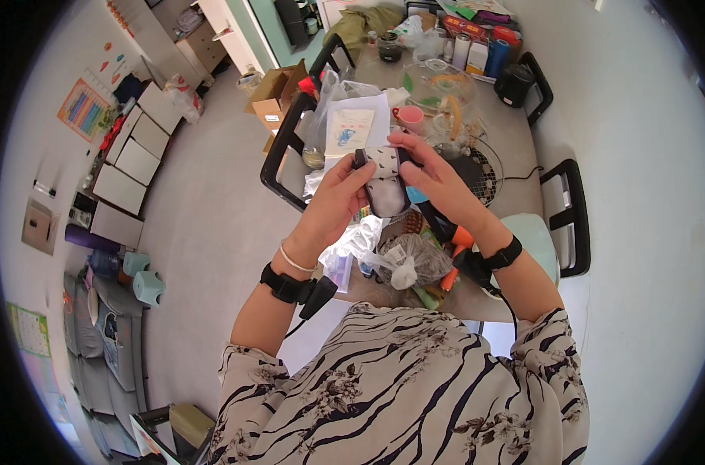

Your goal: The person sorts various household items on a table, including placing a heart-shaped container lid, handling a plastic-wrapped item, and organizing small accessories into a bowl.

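Observation:
Over the near part of the cluttered table, I hold up a small open case (386, 198) that looks like a glasses case. One half is pale with dark specks, the other is plain grey with a black rim. Along its left side, my left hand (333, 203) is closed on it, thumb pressing the speckled half. The fingers of my right hand (438, 180) grip the upper right edge. Whatever lies inside the case, if anything, cannot be made out. Just beyond it is an open booklet (350, 130) with a blue drawing.
A knotted plastic bag (414, 262) lies on the table's near end, beside orange-handled items (462, 236). Farther off stand a pink cup (409, 118), clear covers and a black pot (514, 84). Black-framed chairs (565, 217) flank the table; a cardboard box (276, 97) sits left.

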The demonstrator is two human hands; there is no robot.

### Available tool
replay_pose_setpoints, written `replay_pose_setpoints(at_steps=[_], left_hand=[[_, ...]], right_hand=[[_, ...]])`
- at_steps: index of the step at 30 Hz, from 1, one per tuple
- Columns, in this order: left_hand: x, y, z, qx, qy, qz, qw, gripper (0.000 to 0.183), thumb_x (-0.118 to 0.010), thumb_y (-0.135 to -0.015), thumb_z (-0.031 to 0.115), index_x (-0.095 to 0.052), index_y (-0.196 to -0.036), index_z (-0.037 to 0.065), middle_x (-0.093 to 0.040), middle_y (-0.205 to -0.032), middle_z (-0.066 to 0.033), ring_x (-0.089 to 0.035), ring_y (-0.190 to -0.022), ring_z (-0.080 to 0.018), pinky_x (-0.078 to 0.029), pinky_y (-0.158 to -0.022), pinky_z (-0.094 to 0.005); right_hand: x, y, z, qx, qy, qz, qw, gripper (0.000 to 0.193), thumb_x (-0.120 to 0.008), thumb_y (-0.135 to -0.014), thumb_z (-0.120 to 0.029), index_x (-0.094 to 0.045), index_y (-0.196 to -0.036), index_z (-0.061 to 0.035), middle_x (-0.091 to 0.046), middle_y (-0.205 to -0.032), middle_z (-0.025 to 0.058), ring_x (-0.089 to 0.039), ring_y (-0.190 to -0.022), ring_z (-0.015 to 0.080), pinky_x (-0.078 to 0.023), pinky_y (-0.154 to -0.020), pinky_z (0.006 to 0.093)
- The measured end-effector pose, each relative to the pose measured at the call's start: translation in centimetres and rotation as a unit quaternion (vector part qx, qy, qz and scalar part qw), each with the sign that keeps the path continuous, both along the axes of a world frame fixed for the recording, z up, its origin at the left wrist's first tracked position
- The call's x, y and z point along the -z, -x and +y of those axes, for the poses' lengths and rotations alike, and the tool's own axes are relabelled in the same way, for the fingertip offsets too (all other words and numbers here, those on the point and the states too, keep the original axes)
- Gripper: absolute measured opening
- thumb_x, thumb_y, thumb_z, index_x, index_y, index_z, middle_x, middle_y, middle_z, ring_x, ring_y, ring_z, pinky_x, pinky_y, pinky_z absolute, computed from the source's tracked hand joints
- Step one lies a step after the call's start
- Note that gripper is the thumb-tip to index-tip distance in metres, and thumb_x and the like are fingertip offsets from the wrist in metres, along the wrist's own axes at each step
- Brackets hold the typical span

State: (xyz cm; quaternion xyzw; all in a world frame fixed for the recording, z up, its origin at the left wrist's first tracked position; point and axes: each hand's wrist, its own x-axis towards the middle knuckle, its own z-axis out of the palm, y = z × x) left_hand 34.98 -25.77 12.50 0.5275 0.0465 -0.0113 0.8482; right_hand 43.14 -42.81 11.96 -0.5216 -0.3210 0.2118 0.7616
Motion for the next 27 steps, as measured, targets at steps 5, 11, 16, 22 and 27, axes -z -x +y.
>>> replay_pose_setpoints(at_steps=[5, 11, 16, 22, 27], left_hand=[[1.0, -1.6, -1.1, 0.052, -0.045, 0.025, 0.997, 0.036, -0.057, -0.094, 0.017, -0.044, -0.126, 0.007, -0.06, -0.104, -0.0031, -0.059, -0.093, -0.0102, -0.049, -0.081, -0.0281], [1.6, -4.1, -2.3, 0.101, 0.013, 0.065, 0.993, 0.033, -0.057, -0.094, 0.018, -0.047, -0.123, 0.006, -0.059, -0.101, -0.0023, -0.058, -0.092, -0.0096, -0.049, -0.08, -0.0263], [1.4, -6.6, -4.8, 0.128, -0.032, 0.039, 0.991, 0.033, -0.056, -0.093, 0.01, -0.047, -0.124, 0.006, -0.057, -0.108, -0.0035, -0.056, -0.097, -0.0102, -0.048, -0.081, -0.0248], [2.5, -7.9, -6.6, 0.171, -0.065, 0.005, 0.983, 0.033, -0.054, -0.093, 0.005, -0.046, -0.125, 0.005, -0.056, -0.114, -0.0056, -0.057, -0.102, -0.0139, -0.049, -0.084, -0.0273], [3.7, -6.2, -5.7, 0.168, 0.094, 0.087, 0.977, 0.032, -0.055, -0.095, 0.015, -0.045, -0.123, 0.004, -0.056, -0.112, -0.0088, -0.059, -0.097, -0.0165, -0.05, -0.087, -0.0299]], right_hand=[[2.2, -1.8, -2.1, 0.062, 0.118, -0.033, 0.99, 0.022, -0.062, -0.083, 0.0, -0.059, -0.105, -0.0036, -0.058, -0.104, 0.0013, -0.054, -0.103, 0.0126, -0.045, -0.089, 0.0289], [2.7, -2.2, -5.3, 0.157, 0.112, -0.299, 0.935, 0.031, -0.057, -0.071, 0.009, -0.059, -0.099, -0.0051, -0.058, -0.109, 0.0066, -0.056, -0.105, 0.0191, -0.045, -0.09, 0.0305], [0.9, -2.4, -7.9, 0.11, 0.013, 0.1, 0.989, 0.02, -0.061, -0.085, -0.004, -0.06, -0.105, -0.0047, -0.054, -0.12, 0.0056, -0.055, -0.1, 0.0134, -0.046, -0.083, 0.0272], [3.3, -3.6, -9.4, 0.131, 0.17, 0.078, 0.974, 0.021, -0.067, -0.085, -0.01, -0.06, -0.104, -0.0043, -0.057, -0.111, 0.0025, -0.055, -0.091, 0.0068, -0.047, -0.074, 0.0234], [5.1, -1.9, -8.3, 0.205, 0.149, -0.208, 0.945, 0.019, -0.065, -0.081, 0.002, -0.061, -0.097, -0.0052, -0.057, -0.111, 0.0046, -0.056, -0.099, 0.013, -0.046, -0.084, 0.0262]])
